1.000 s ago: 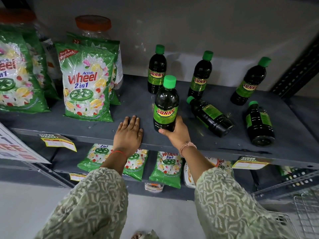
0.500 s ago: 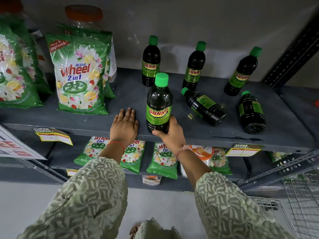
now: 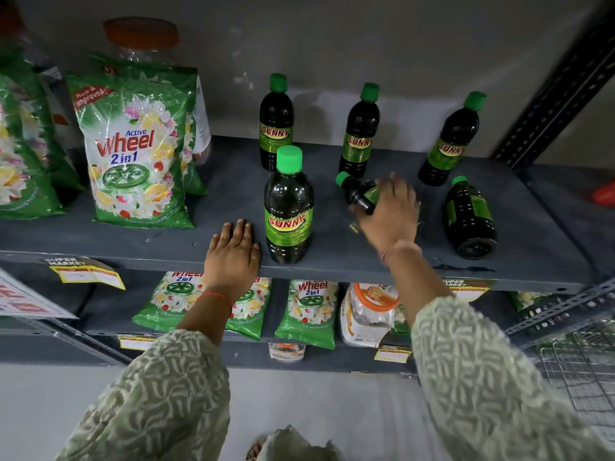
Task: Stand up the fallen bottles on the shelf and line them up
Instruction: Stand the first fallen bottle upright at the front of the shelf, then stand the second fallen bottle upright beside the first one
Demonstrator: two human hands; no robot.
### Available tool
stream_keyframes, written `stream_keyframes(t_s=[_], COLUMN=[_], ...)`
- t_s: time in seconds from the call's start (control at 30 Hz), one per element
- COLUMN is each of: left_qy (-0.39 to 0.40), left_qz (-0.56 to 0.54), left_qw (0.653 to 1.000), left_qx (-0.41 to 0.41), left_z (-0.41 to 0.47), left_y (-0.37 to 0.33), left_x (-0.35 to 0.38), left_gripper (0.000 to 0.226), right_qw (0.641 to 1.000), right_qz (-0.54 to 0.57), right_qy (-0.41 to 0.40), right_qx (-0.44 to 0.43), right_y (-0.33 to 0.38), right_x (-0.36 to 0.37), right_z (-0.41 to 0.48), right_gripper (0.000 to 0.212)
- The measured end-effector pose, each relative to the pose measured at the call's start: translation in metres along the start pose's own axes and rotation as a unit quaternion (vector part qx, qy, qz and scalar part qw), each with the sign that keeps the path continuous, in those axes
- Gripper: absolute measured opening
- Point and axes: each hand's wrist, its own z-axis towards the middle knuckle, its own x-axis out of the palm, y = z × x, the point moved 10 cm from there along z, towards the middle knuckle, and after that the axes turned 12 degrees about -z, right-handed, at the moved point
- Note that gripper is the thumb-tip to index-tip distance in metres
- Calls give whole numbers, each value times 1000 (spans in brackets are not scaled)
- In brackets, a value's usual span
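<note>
1. the grey shelf (image 3: 332, 261) carries six dark bottles with green caps and "sunny" labels.
2. three back bottles stand upright at the far side near the wall: the far-left bottle (image 3: 276, 123), the far-middle bottle (image 3: 360, 131) and the far-right bottle (image 3: 449, 141), well apart from each other.
3. the near bottle (image 3: 289, 207) stands upright close to the shelf's near edge, label facing forward, free of both hands.
4. the left hand (image 3: 231, 257) lies flat, palm down, on the near edge of the shelf just left of the near bottle; its grip is apart and holds nothing.
5. the right hand (image 3: 389, 216) is over a fallen bottle (image 3: 357, 191) lying on its side right of the near bottle, cap pointing far-left; the hand is blurred and covers most of the body, so i cannot tell whether its grip has clamped on it.
6. a second fallen bottle (image 3: 469, 217) lies further right, cap toward the far side, base toward the near edge, apart from the hand.
7. at the left of the shelf stand green detergent bags (image 3: 133, 151) marked "wheel", with an orange-lidded jar (image 3: 141, 36) behind them.
8. more bags (image 3: 309, 311) sit on the lower shelf.
</note>
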Motion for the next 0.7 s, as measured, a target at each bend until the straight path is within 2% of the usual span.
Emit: stream_keyframes(t_s=[0.1, 0.13, 0.2, 0.27, 0.33, 0.4, 0.57, 0.63, 0.7], left_qy=[-8, -12, -23, -36, -42, -46, -55, -58, -64], left_qz=[13, 15, 16, 13, 14, 18, 25, 24, 21], left_qw=[1000, 1000, 1000, 999, 999, 999, 998, 998, 998], left_qx=[-5, -5, -3, -2, -10, -13, -12, -12, -9], left_z=[1, 1, 1, 1, 1, 1, 1, 1, 1], left_y=[-1, 0, 0, -1, 0, 2, 1, 1, 1], left_x=[1, 1, 1, -1, 0, 1, -1, -1, -2], left_gripper=[62, 64, 64, 64, 63, 64, 75, 74, 72], right_qw=[969, 956, 950, 968, 985, 984, 922, 901, 906], right_qz=[-112, -126, -134, -115, -63, 37, 335, 386, 375], right_qy=[216, 260, 275, 201, 86, -2, -50, -68, -74], right_qx=[44, 48, 62, 97, 136, 173, 186, 187, 179], right_y=[-28, -32, -37, -41, -40, -37, -22, -23, -23], right_x=[32, 39, 45, 40, 30, 24, 55, 58, 56], right_z=[27, 27, 28, 29, 27, 19, -6, -10, -9], right_gripper=[98, 101, 98, 87, 77, 79, 97, 97, 98])
